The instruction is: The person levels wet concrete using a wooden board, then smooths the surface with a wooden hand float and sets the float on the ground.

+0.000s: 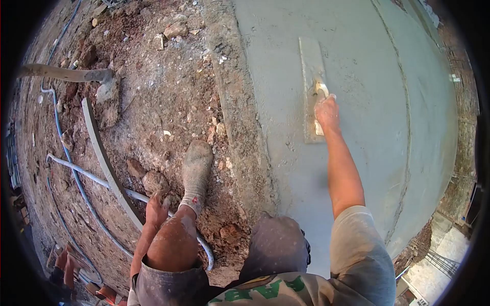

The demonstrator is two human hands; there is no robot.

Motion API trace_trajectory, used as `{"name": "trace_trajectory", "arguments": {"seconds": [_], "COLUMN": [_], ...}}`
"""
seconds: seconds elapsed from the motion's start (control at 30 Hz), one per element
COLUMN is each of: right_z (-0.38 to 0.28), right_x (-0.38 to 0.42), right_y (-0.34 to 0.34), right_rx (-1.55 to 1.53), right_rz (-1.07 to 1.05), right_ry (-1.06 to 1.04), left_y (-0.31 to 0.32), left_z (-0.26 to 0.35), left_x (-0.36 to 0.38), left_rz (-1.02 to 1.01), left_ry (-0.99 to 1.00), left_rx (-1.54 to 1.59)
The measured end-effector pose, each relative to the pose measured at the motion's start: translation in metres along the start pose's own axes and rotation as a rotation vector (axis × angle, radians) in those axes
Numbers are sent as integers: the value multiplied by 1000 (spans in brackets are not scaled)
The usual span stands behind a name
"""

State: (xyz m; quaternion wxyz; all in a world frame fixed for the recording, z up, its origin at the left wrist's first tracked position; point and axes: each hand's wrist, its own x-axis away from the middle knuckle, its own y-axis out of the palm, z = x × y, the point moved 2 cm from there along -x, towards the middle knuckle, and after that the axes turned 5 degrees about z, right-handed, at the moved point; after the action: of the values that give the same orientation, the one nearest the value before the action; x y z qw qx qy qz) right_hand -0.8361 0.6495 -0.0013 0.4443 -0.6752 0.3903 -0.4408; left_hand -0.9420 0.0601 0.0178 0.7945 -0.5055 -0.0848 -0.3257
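My right hand (327,113) is closed round the white handle (321,89) of a long, narrow plastering float (312,61). The float lies flat on smooth, wet grey concrete (357,66), its length running away from me. Beside my bent left leg, my left hand (157,208) hangs low over the dirt with its fingers curled in; cannot tell what is in them. My left foot, in a mud-caked sock (196,163), stands on the soil just left of the concrete's rough edge (237,92).
Reddish rubble ground (153,107) spreads to the left, with a grey strip (107,158), a pale hose (97,178) and blue hoses (76,173) across it. A wooden-handled tool (66,74) lies farther up. A groove (403,92) runs along the concrete. Part of another person (66,265) shows at lower left.
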Motion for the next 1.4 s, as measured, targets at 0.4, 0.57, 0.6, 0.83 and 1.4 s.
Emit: {"name": "trace_trajectory", "arguments": {"seconds": [0.4,0.57,0.6,0.83,1.4], "right_z": [-87,-150,-139,-42,375], "right_x": [36,-1,-3,-53,-5], "right_y": [-1,39,32,3,-47], "right_rx": [-864,-504,-471,-393,-774], "right_rz": [-314,-193,-182,-57,384], "right_ry": [-25,-213,-193,-58,694], "left_y": [-4,-17,-17,22,122], "left_z": [-19,-6,-8,-27,103], "left_x": [29,7,8,-5,-73], "left_rz": [15,78,99,13,89], "left_ry": [-95,18,31,-29,115], "left_rx": [-51,-94,-85,-251,-230]}}
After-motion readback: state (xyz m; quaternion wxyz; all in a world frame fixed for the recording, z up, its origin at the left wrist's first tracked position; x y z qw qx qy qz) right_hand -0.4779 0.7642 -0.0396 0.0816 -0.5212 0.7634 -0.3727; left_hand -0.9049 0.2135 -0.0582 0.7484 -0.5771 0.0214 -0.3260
